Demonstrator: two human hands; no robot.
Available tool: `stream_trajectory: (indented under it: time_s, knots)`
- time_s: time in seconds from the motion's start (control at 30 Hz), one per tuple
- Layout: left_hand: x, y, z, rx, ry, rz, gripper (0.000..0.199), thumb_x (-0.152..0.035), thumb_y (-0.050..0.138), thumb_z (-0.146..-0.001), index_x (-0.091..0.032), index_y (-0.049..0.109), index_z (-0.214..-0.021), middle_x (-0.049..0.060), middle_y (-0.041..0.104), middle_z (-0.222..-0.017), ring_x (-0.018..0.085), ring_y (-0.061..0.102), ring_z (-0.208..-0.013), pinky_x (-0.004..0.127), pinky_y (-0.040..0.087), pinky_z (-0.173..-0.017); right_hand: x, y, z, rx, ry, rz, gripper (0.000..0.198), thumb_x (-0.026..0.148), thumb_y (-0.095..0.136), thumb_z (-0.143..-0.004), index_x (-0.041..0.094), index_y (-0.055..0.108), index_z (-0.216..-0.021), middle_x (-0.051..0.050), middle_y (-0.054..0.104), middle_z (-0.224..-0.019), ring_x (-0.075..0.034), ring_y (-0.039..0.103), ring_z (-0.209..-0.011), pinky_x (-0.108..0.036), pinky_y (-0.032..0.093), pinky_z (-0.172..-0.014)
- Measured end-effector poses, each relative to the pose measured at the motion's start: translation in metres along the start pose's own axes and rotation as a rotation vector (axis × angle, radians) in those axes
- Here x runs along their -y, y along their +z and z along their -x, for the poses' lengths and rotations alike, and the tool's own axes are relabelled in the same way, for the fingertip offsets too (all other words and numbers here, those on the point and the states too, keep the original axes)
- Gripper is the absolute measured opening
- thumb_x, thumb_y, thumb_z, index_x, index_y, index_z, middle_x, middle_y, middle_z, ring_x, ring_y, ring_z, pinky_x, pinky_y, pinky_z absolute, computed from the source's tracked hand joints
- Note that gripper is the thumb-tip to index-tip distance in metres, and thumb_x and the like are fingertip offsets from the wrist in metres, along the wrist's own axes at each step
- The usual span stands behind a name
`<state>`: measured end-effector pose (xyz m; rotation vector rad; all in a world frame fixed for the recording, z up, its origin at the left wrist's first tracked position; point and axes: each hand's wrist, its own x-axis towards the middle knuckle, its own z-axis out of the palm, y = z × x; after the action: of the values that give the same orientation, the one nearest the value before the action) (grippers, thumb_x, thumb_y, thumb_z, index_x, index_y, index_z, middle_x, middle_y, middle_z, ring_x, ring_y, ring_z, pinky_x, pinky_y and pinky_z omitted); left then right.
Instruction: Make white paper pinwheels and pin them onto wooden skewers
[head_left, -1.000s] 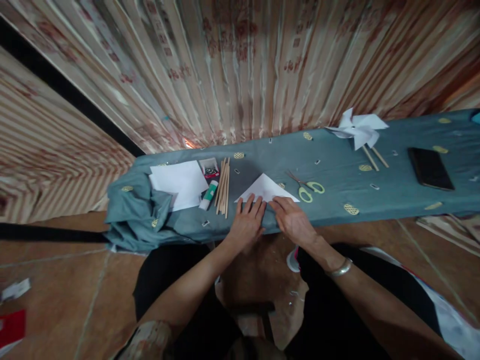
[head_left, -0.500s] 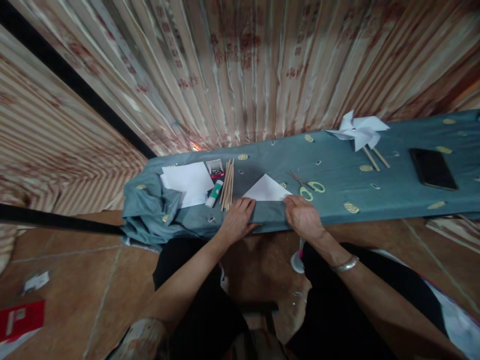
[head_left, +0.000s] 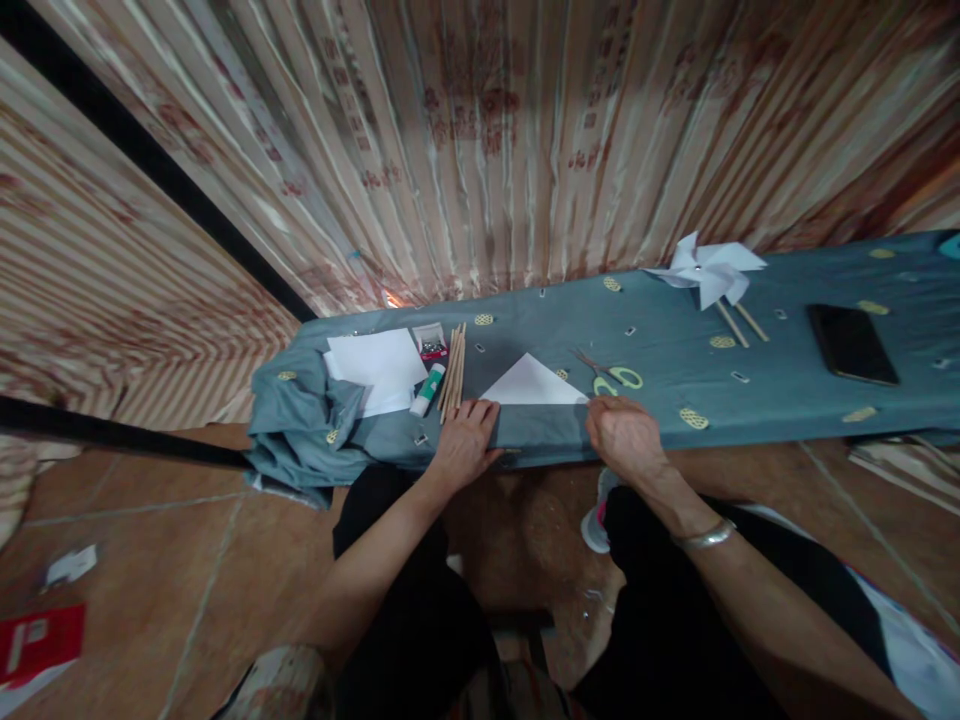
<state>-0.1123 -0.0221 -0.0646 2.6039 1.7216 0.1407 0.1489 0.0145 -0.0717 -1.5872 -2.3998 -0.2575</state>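
A white sheet of paper [head_left: 531, 385], folded into a triangle, lies flat with its long edge towards me and its point away. On its left corner rest the fingers of my left hand [head_left: 466, 440], laid flat with the thumb apart. My right hand [head_left: 624, 432] is closed at the right corner, thumb and forefinger pinching the paper's tip. Just beyond that hand lie scissors [head_left: 611, 379] with yellow-green handles. Wooden sticks [head_left: 453, 370] lie in a bundle close to my left fingers, beside a green and white glue stick [head_left: 427, 390].
White sheets [head_left: 375, 365] are stacked at the left, near a small red box of metal pins [head_left: 430, 341]. Paper pinwheels [head_left: 709, 270] on sticks and a black phone [head_left: 853, 343] lie to the right. A blue-green cloth [head_left: 555, 440] covers the bench; a curtain [head_left: 480, 150] hangs behind.
My hands have moved apart along the paper's long edge, the right one to the right, the left one slightly left. The view has shifted a little.
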Motion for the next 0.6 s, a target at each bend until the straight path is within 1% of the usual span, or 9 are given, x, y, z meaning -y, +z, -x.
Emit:
stream_trajectory:
  time_s: [0.1,0.13,0.2,0.27,0.33,0.43,0.6]
  knots:
    - [-0.003,0.001,0.002,-0.018,-0.023,0.009,0.069,-0.036,0.072,-0.081,-0.014,0.043,-0.139,0.015,0.054,-0.135,0.032,0.048,-0.123,0.045,0.041,-0.1,-0.005,0.005,-0.007,-0.069,0.011,-0.107,0.037,0.02,0.038,-0.093,0.008,0.067,-0.114,-0.021,0.07,-0.111,-0.032,0.062,-0.1,-0.045,0.047,-0.091]
    - [-0.005,0.001,0.002,-0.021,-0.035,0.015,0.069,-0.035,0.071,-0.081,-0.015,0.043,-0.14,0.015,0.054,-0.135,0.032,0.049,-0.123,0.045,0.041,-0.1,-0.005,0.007,-0.01,-0.068,0.018,-0.138,0.039,0.021,0.04,-0.093,0.006,0.064,-0.12,-0.022,0.068,-0.117,-0.032,0.061,-0.105,-0.045,0.046,-0.093]
    - [-0.008,0.0,0.003,-0.018,-0.06,0.029,0.069,-0.032,0.071,-0.08,-0.015,0.042,-0.14,0.015,0.054,-0.135,0.032,0.049,-0.123,0.045,0.041,-0.1,-0.003,0.009,-0.016,-0.032,0.033,-0.165,0.041,0.023,0.045,-0.092,0.004,0.06,-0.125,-0.023,0.068,-0.12,-0.033,0.06,-0.11,-0.044,0.045,-0.096]
    - [-0.01,0.0,0.004,-0.013,-0.082,0.046,0.069,-0.03,0.071,-0.08,-0.014,0.042,-0.14,0.015,0.053,-0.136,0.032,0.049,-0.123,0.045,0.04,-0.101,0.0,0.011,-0.021,-0.002,0.048,-0.174,0.04,0.024,0.048,-0.091,0.003,0.062,-0.123,-0.023,0.07,-0.115,-0.032,0.062,-0.108,-0.044,0.045,-0.097]
    - [-0.012,0.0,0.004,-0.016,-0.097,0.062,0.068,-0.031,0.071,-0.081,-0.012,0.042,-0.14,0.016,0.052,-0.137,0.032,0.048,-0.124,0.045,0.039,-0.102,0.004,0.012,-0.025,0.003,0.065,-0.182,0.036,0.024,0.05,-0.091,0.005,0.065,-0.118,-0.022,0.072,-0.111,-0.032,0.065,-0.103,-0.043,0.047,-0.094]
    - [-0.013,0.002,0.005,-0.039,-0.106,0.077,0.068,-0.034,0.07,-0.082,-0.011,0.042,-0.14,0.017,0.052,-0.137,0.032,0.048,-0.125,0.046,0.039,-0.104,0.005,0.012,-0.027,-0.008,0.081,-0.191,0.032,0.021,0.053,-0.089,0.007,0.068,-0.113,-0.02,0.074,-0.106,-0.031,0.067,-0.098,-0.041,0.051,-0.089]
    - [-0.012,0.004,0.005,-0.06,-0.092,0.076,0.07,-0.037,0.072,-0.081,-0.012,0.042,-0.14,0.017,0.052,-0.136,0.033,0.049,-0.124,0.047,0.04,-0.103,0.002,0.012,-0.028,-0.044,0.133,-0.226,0.03,0.021,0.057,-0.087,0.01,0.069,-0.112,-0.016,0.075,-0.104,-0.029,0.068,-0.098,-0.038,0.052,-0.087]
